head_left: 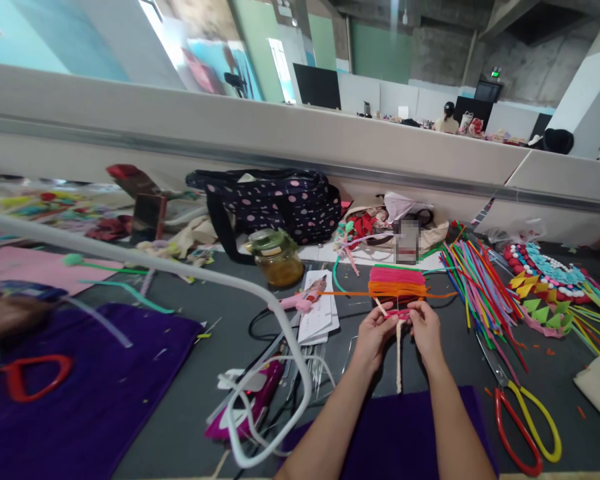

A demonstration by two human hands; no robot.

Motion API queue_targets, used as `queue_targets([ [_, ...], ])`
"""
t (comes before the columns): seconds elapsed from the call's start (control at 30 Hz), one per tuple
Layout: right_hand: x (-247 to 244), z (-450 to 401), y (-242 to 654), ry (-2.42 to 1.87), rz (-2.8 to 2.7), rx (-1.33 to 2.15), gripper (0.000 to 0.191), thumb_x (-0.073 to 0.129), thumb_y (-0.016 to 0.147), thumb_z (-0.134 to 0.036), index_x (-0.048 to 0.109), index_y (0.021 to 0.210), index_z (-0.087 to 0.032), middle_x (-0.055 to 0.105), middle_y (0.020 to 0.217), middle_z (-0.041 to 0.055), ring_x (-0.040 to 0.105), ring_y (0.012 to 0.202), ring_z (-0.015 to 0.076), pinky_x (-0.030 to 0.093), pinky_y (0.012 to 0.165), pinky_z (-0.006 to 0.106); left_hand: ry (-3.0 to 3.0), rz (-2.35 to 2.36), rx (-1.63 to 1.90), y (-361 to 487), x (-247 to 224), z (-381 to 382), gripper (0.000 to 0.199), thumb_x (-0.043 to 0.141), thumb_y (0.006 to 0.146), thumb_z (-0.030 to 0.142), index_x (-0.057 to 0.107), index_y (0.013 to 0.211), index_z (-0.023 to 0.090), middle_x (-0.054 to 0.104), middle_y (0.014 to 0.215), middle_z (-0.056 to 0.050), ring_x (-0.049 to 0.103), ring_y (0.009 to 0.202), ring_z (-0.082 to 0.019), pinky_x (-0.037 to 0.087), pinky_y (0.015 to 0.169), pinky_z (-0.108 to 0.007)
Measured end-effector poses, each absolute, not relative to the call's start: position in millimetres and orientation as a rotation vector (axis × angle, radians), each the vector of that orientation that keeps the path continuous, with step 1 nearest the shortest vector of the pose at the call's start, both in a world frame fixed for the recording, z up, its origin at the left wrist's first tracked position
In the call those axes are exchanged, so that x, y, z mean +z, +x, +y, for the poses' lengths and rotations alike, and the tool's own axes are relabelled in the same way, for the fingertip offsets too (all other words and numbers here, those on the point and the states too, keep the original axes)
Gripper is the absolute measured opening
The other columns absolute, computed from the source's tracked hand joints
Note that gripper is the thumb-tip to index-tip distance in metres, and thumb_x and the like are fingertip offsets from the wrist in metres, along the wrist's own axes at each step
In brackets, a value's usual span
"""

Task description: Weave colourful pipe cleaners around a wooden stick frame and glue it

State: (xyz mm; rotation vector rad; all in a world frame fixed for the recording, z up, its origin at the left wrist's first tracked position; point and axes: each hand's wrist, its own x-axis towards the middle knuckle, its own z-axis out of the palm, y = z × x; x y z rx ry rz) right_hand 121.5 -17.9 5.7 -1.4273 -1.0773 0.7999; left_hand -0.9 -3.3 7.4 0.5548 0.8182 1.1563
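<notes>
My left hand (373, 333) and my right hand (424, 332) are close together in front of me. Fingers of both pinch a short pink-red strip (399, 313), one hand at each end. Between them a cream cord (399, 360) hangs straight down, and its short upper end slants toward my left fingers. Just beyond my fingertips lies a block of pink and orange strips (397, 279) with a green one along its far edge. Long orange ends stick out on both sides of the block. Where the cord joins the strip is too small to make out.
Red-and-yellow-handled scissors (527, 427) and a bundle of coloured pipe cleaners (480, 287) lie to the right. A glue gun (303, 301), a jar (275, 257) and a white bent tube (285, 320) are leftward. Another person's hand (20, 317) is at far left.
</notes>
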Motion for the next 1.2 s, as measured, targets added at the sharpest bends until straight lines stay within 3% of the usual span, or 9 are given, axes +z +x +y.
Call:
queue_targets([
  [0.1, 2.4, -14.9, 120.3, -1.390, -0.978, 0.877, 0.024, 0.050, 0.076, -0.035, 0.062, 0.087, -0.017, 0.057, 0.062, -0.0006, 0.051, 0.049, 0.0129, 0.039, 0.040, 0.021, 0.574, 0.830, 1.166, 0.9, 5.3, -1.1, 0.055, 0.082, 0.053, 0.016, 0.059, 0.102, 0.014, 0.071, 0.082, -0.006, 0.068, 0.067, -0.016, 0.053, 0.067, -0.029],
  [0.27, -2.8, -11.1, 123.3, -1.352, -0.910, 0.908, 0.035, 0.053, 0.075, -0.044, 0.065, 0.088, -0.014, 0.060, 0.063, 0.0019, 0.055, 0.053, 0.0137, 0.041, 0.040, 0.020, 0.608, 0.900, 1.182, 3.9, 2.2, 4.4, 0.056, 0.083, 0.050, 0.018, 0.059, 0.100, 0.012, 0.070, 0.078, -0.005, 0.066, 0.061, -0.015, 0.052, 0.062, -0.028],
  [0.53, -16.3, -9.7, 133.1, -1.428, -1.009, 0.874, 0.027, 0.054, 0.071, -0.033, 0.064, 0.087, -0.014, 0.064, 0.067, 0.0023, 0.058, 0.054, 0.0156, 0.042, 0.040, 0.022, 0.687, 1.006, 1.127, 5.2, 4.2, 9.8, 0.062, 0.083, 0.048, 0.021, 0.054, 0.102, 0.013, 0.067, 0.072, -0.001, 0.063, 0.056, -0.015, 0.049, 0.050, -0.024],
  [0.67, -14.0, -12.9, 137.1, -1.513, -1.124, 0.794, 0.024, 0.051, 0.073, -0.029, 0.065, 0.086, -0.015, 0.067, 0.070, 0.0037, 0.061, 0.059, 0.0174, 0.048, 0.052, 0.026, 0.787, 1.042, 1.114, 3.4, 2.7, 9.5, 0.076, 0.079, 0.052, 0.022, 0.042, 0.118, 0.016, 0.062, 0.067, 0.005, 0.059, 0.051, -0.013, 0.046, 0.045, -0.022],
  [0.8, -8.8, -19.0, 138.4, -1.626, -1.309, 0.604, 0.024, 0.048, 0.078, -0.025, 0.068, 0.088, -0.017, 0.069, 0.083, 0.0071, 0.064, 0.076, 0.0210, 0.049, 0.072, 0.033, 1.081, 1.235, 1.048, -4.6, 4.4, 9.9, 0.091, 0.075, 0.055, 0.022, 0.030, 0.133, 0.017, 0.053, 0.057, 0.011, 0.051, 0.043, -0.010, 0.036, 0.042, -0.019],
  [0.9, -4.5, -25.2, 135.3, -1.695, -1.429, 0.493, 0.026, 0.046, 0.082, -0.023, 0.070, 0.090, -0.018, 0.069, 0.087, 0.0091, 0.063, 0.085, 0.0221, 0.048, 0.079, 0.035, 1.409, 1.378, 0.922, -15.7, 10.2, 5.2, 0.078, 0.071, 0.062, 0.024, 0.037, 0.132, 0.018, 0.055, 0.058, 0.008, 0.055, 0.051, -0.013, 0.037, 0.051, -0.022],
  [1.1, 2.4, -36.5, 125.0, -1.775, -1.534, 0.463, 0.031, 0.040, 0.091, -0.027, 0.068, 0.099, -0.019, 0.066, 0.090, 0.0097, 0.062, 0.085, 0.0207, 0.047, 0.078, 0.031, 1.767, 1.489, 0.862, -28.3, 25.1, -5.8, 0.025, 0.048, 0.086, 0.029, 0.054, 0.109, 0.022, 0.060, 0.076, -0.001, 0.060, 0.070, -0.019, 0.042, 0.066, -0.029],
  [1.2, 4.8, -40.7, 122.6, -1.788, -1.542, 0.495, 0.032, 0.038, 0.093, -0.027, 0.068, 0.100, -0.019, 0.065, 0.091, 0.0091, 0.062, 0.085, 0.0201, 0.047, 0.077, 0.031, 1.896, 1.396, 0.887, -27.9, 26.6, -1.2, 0.022, 0.041, 0.089, 0.024, 0.061, 0.098, 0.021, 0.061, 0.091, -0.006, 0.059, 0.083, -0.020, 0.044, 0.076, -0.031],
])
